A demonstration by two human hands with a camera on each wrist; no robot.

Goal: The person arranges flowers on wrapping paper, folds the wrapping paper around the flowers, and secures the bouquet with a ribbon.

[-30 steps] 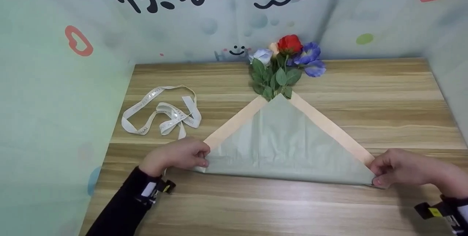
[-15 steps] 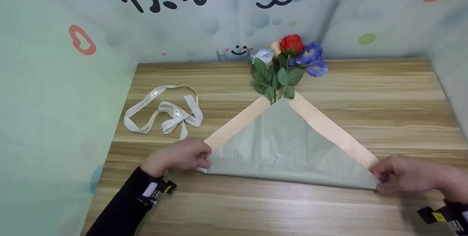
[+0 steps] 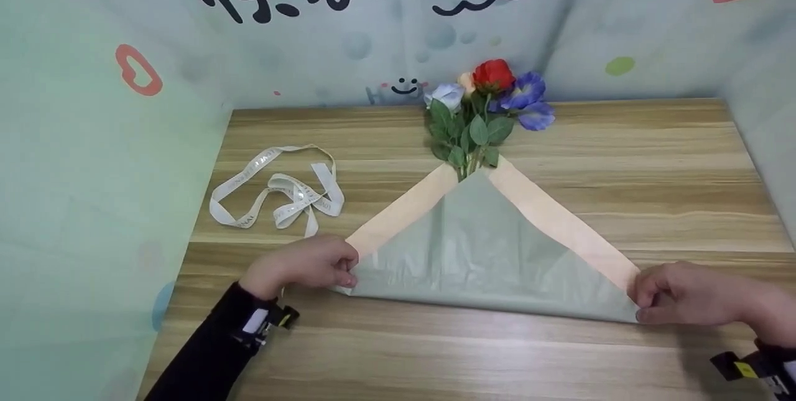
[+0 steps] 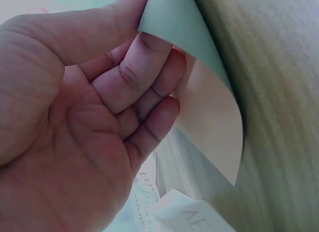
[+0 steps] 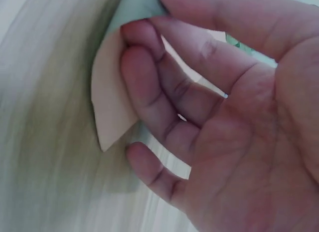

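Note:
A sheet of wrapping paper (image 3: 485, 245), pale green outside and peach inside, lies folded into a triangle on the table. My left hand (image 3: 308, 261) pinches its left corner between thumb and fingers. At the right corner my right hand (image 3: 693, 292) pinches the paper in the same way. In the left wrist view, the paper's corner (image 4: 209, 117) curls past the fingers and shows its peach side. The right wrist view shows the other corner (image 5: 112, 92) curled beside the fingers. Flowers (image 3: 479, 109) in red, purple, pale blue and peach stick out beyond the top point, their lower stems hidden.
A white printed ribbon (image 3: 298, 196) lies loosely looped on the table left of the paper. Behind the wood-grain table (image 3: 472, 357) hangs a pale printed backdrop (image 3: 348, 46), which also stands along the left and right sides.
My right hand has moved slightly towards the near side with its corner of the paper. The top point has dropped a little, baring more flower stems. The left hand stays in place.

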